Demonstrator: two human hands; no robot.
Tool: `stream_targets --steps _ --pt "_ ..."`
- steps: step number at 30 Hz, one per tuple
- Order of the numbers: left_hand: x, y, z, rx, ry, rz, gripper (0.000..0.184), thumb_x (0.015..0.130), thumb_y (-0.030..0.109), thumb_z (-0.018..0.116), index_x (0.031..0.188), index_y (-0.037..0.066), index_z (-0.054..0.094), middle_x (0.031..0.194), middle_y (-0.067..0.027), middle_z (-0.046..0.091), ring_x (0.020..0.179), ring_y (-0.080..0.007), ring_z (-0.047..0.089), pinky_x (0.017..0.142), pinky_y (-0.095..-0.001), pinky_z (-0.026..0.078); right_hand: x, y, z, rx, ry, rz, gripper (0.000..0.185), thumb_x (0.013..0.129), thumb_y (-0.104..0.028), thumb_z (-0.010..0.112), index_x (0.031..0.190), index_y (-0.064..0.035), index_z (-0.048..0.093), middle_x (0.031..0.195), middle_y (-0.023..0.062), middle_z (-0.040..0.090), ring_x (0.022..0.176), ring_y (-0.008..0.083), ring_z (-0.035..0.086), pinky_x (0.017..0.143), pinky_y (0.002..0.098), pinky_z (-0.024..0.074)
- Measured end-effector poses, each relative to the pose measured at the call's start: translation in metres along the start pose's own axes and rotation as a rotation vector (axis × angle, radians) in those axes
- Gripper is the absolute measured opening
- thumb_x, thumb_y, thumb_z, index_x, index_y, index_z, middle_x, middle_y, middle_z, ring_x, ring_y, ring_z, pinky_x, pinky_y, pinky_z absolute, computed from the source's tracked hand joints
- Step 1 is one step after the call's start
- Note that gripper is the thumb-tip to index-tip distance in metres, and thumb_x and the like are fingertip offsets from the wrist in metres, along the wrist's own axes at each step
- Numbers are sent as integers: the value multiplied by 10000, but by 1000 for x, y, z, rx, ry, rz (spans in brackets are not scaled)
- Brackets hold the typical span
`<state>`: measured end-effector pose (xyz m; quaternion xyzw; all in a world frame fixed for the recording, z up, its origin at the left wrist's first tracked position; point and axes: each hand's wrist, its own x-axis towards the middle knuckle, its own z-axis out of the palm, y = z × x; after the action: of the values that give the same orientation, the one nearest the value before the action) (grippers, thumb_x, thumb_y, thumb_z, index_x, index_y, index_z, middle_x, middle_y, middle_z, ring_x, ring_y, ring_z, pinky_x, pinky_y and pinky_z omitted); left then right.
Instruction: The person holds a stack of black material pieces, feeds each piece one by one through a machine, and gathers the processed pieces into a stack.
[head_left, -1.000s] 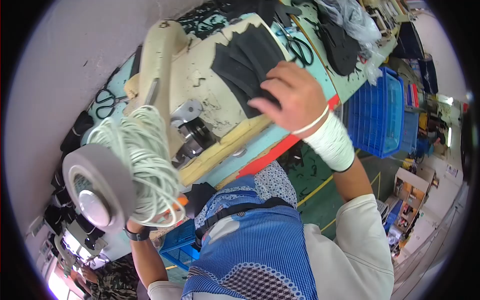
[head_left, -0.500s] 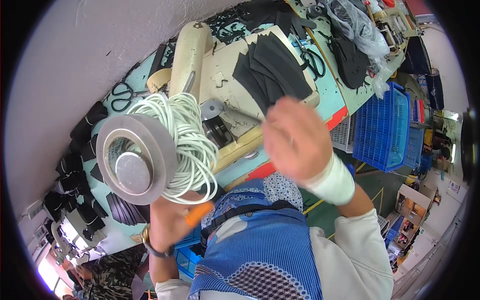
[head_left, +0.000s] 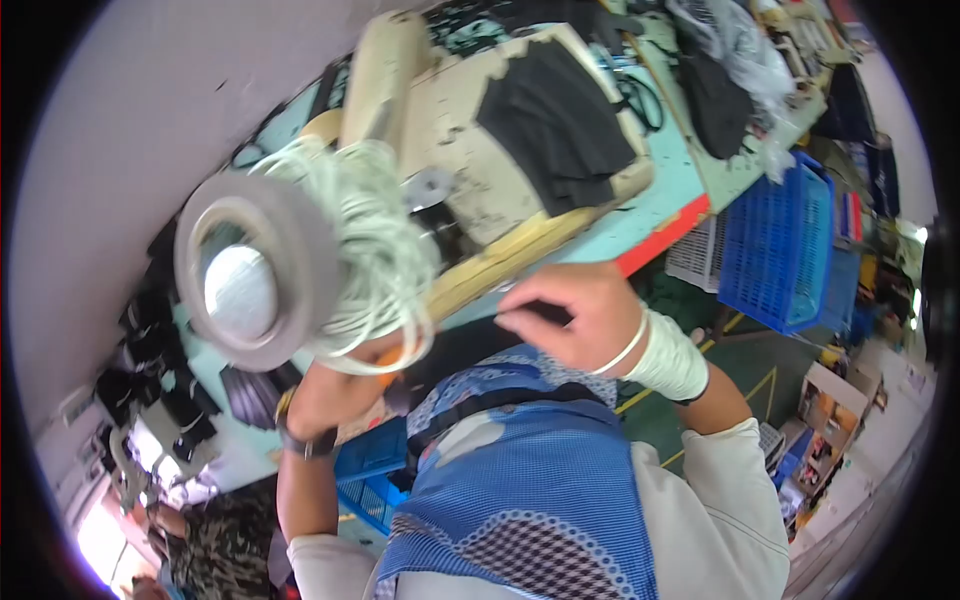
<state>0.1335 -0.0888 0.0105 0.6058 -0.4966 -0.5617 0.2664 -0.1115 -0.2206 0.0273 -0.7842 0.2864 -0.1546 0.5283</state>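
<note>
My right hand is in front of my apron, thumb and forefinger curled together in a pinch at the end of a dark strip; what lies between the fingertips is too small to make out. White bands circle the right wrist, one loose loop nearer the hand. My left hand is low on the left, its fingers mostly hidden behind a bundle of white cord loops. Something orange shows at its fingers. A dark strip lies between the two hands. Beside the loops is a large tape roll.
Several dark fabric pieces lie stacked on the cream sewing machine bed. Scissors lie behind them. Blue crates stand at right. A person in camouflage clothing is at lower left.
My right hand has moved down and away from the fabric stack, its fingers now pinched. My left hand has shifted slightly up behind the loops. The camera view has tilted a little.
</note>
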Motion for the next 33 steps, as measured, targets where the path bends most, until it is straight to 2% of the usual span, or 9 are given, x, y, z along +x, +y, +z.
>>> stream_targets --steps 5,9,12,17,21,24,29,31,33 --pt "14 -88 -15 68 133 -60 217 900 171 688 966 -35 667 700 -64 641 593 -129 623 550 -254 517 22 16 18 -49 82 155 142 803 -67 713 918 5 672 845 132 715 750 245 705 657 306 530" --pt "12 -127 -20 94 211 7 251 892 164 697 1048 -15 617 683 -64 634 527 -140 604 503 -280 524 35 27 34 -137 7 155 195 802 -67 648 982 -12 599 792 199 670 720 377 661 662 419 531" --pt "14 -122 -15 -612 343 -17 236 899 108 661 1101 8 589 703 -68 634 622 -158 637 576 -305 555 42 34 44 -270 64 94 209 801 -74 652 993 -9 598 783 200 668 712 377 660 662 425 528" --pt "16 -99 -4 333 -79 -66 300 932 223 464 956 -5 657 798 -97 666 783 -217 658 772 -356 519 48 16 20 -158 138 87 190 785 -79 687 955 -8 639 769 183 671 703 361 665 626 396 530" --pt "-1 -250 28 -331 388 -251 263 867 122 474 850 -24 692 863 -108 701 787 -221 665 759 -312 506 45 5 3 -165 74 17 52 787 -59 689 827 -26 693 755 167 667 648 324 657 594 346 521" --pt "-18 -175 4 -553 552 -234 263 924 164 526 813 -9 691 775 -69 661 707 -158 631 646 -277 485 42 -23 -35 -270 298 -134 107 767 6 709 873 -9 705 771 134 695 660 259 680 630 307 540" --pt "-28 -67 24 305 132 -146 510 673 353 861 999 1 686 949 -90 675 850 -209 616 716 -315 493 36 -9 -92 -713 458 -459 206 720 53 718 914 -15 697 885 141 694 813 291 672 728 327 548" --pt "-45 -118 67 462 106 -188 380 702 245 814 999 29 714 1049 -141 635 1019 -324 555 893 -405 440 26 36 -67 -887 165 -203 195 722 -131 747 869 -29 670 1008 148 630 993 348 599 848 423 509" --pt "-52 -126 82 364 281 -169 302 728 178 776 996 52 720 1069 -148 638 1031 -325 559 906 -401 425 7 41 -31 -801 333 -287 217 696 -156 773 833 -35 657 989 139 617 987 353 594 840 430 508"
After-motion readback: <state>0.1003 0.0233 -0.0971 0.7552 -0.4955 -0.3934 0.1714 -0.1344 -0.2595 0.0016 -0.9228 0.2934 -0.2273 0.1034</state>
